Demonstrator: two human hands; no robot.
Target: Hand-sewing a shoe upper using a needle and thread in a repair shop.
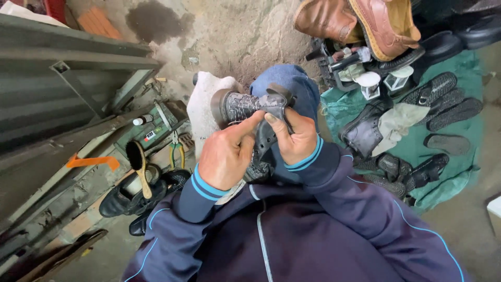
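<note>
One grey boot (245, 107) lies across the person's lap, resting on a white cloth (201, 107) over the blue-jeaned knee (292, 83). Its toe points toward the left, with a brown sole rim showing at the toe end. The upper is scuffed, dusty grey with a crackled pattern, and a dark flap hangs open near the middle.

The left hand (225, 155) has its grip loosely curled, thumb and forefinger pressing on the boot's upper near the flap. The right hand (296, 137) is clenched around the boot's back part, thumb laid on top, touching the left hand's fingertip.

On the floor at the left sit two black shoes (125, 198), one with a wooden-handled brush (138, 163) standing in it. One pair of pliers (176, 151) with green-yellow handles lies just beside them, near a small white-capped bottle (142, 120).

At the right, a green sheet (459, 172) spread on the floor carries one dark ankle boot (362, 133), several black sandals and soles (443, 102), and two small white stands (369, 84). Two brown leather shoes (360, 21) are stacked at the sheet's far edge.
</note>
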